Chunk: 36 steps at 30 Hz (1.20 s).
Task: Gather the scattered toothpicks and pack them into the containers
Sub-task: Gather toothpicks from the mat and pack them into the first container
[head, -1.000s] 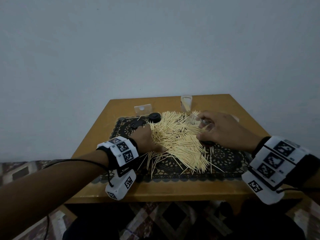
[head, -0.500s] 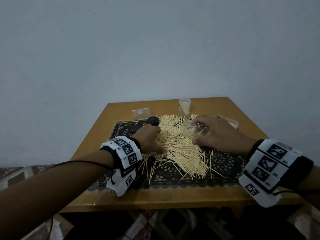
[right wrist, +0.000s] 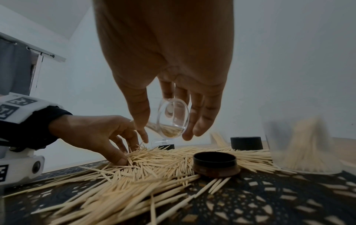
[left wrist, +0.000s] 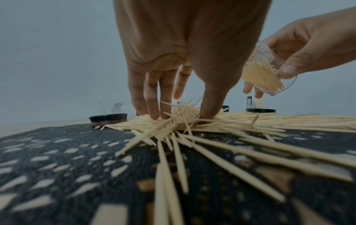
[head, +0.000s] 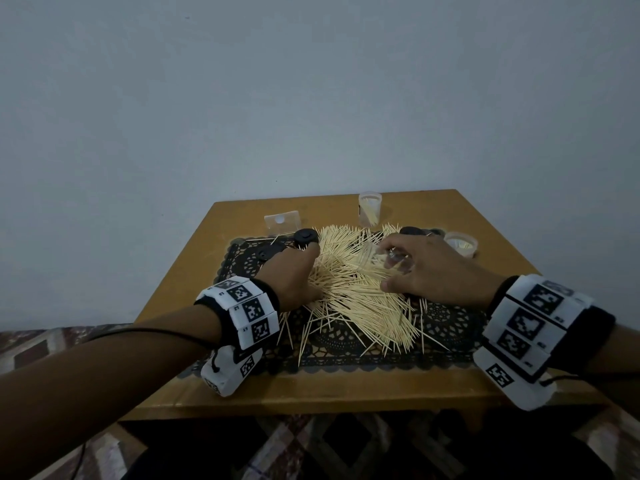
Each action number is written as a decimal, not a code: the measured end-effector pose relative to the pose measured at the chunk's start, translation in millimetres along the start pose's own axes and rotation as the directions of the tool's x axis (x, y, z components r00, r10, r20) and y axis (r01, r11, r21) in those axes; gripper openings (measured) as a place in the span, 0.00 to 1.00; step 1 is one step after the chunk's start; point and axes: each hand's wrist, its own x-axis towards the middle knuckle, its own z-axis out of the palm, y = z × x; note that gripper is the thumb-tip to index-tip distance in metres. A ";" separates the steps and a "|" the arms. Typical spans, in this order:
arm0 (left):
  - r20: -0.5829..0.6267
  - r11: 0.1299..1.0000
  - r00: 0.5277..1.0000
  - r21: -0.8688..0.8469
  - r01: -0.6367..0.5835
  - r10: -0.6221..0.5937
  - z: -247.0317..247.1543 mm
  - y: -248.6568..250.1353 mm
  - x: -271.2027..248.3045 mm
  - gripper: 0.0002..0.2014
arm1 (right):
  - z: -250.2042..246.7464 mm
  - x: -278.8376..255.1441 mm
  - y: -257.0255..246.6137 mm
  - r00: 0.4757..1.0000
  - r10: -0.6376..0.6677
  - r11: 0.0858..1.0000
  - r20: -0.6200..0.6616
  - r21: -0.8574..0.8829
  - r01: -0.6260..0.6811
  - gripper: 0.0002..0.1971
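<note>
Clear plastic jar (right wrist: 172, 120), tilted, held in right hand (head: 427, 270) fingers; left hand (head: 291, 275) fingertips pinch into toothpick pile (head: 353, 289) beneath.

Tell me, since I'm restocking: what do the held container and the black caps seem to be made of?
The held container looks like clear, glossy plastic, perhaps glass: toothpicks show through its wall. The black caps look like matte moulded plastic, opaque with an even rim.

Pale cream toothpicks (head: 349, 289) cover my black openwork-lace patterned mat (head: 446, 323) on the ochre wooden table (head: 242, 396). Black lid (head: 304, 236) at eleven o'clock; clear container (head: 370, 208) at twelve. White wristbands (head: 247, 308) bear black square codes.
</note>
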 end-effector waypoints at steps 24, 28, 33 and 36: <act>-0.137 0.993 0.988 -0.088 -0.083 0.071 -1.6 -5.0 0.4 0.07 | 4.8 0.6 -2.6 0.999 0.022 1.000 0.036 -0.007 -0.021 0.27; -0.170 0.986 0.981 -0.121 -0.118 0.097 -5.0 -8.2 -1.1 0.06 | 3.7 -0.4 0.0 0.999 0.035 0.999 0.040 -0.017 -0.035 0.27; -0.172 0.979 0.978 -0.147 -0.140 0.114 -10.5 -15.9 -2.9 0.06 | 5.8 -2.2 0.2 0.997 0.050 0.998 0.061 -0.029 -0.049 0.27; -0.169 0.970 0.978 -0.187 -0.153 0.122 -15.5 -20.5 -2.8 0.07 | 8.3 0.6 -2.0 0.997 0.044 0.997 0.069 -0.060 -0.040 0.27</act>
